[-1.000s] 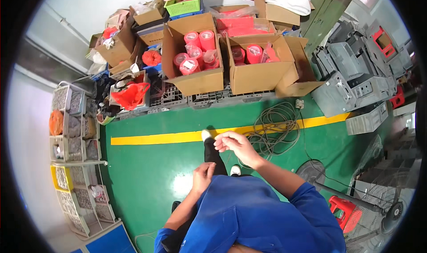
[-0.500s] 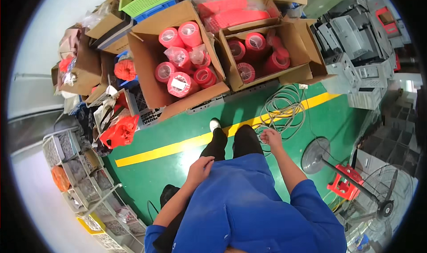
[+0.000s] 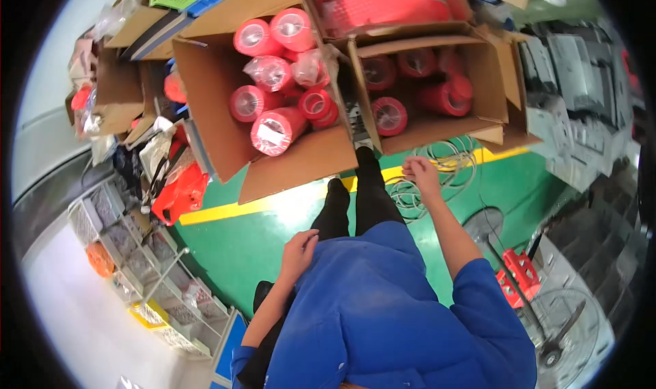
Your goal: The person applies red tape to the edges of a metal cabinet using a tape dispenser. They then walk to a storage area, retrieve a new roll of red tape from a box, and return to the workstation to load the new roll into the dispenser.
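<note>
Left hand (image 3: 298, 253) and right hand (image 3: 423, 177) both empty, fingers loosely curled; pink rolls (image 3: 389, 116) lie ahead in two open cartons (image 3: 301, 167), right hand nearer; long axis of labelled roll (image 3: 281, 129) slants near-left to far-right

Two neighbouring cartons (image 3: 301, 167) ahead, rolls (image 3: 279, 130) inside both, bins (image 3: 123, 238) at left, cable (image 3: 459, 162) on floor (image 3: 253, 252), fan (image 3: 564, 331) at right

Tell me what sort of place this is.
Probably a workshop or factory storage area: open cardboard boxes hold red rolls, a rack of small bins stands at the left, and a yellow line crosses the green floor.
</note>
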{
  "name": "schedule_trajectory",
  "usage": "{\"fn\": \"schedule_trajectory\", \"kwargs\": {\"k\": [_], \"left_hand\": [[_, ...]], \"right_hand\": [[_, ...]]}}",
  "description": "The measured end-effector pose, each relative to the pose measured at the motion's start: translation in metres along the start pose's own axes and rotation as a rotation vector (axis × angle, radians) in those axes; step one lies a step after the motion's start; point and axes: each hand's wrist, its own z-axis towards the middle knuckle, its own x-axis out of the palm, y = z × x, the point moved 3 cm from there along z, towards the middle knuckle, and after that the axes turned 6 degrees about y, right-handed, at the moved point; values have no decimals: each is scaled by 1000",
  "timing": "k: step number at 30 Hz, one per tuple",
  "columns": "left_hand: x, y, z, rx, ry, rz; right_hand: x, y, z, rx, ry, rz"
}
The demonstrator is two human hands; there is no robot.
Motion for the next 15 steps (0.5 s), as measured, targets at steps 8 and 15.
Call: {"fn": "schedule_trajectory", "kwargs": {"k": [8,15], "left_hand": [[18,-25,18,-154,-25,-105],[20,-6,13,-230,-109,-182]], "right_hand": [[47,84,72,-157,214,-125],[206,56,81,-283,759,-337]]}}
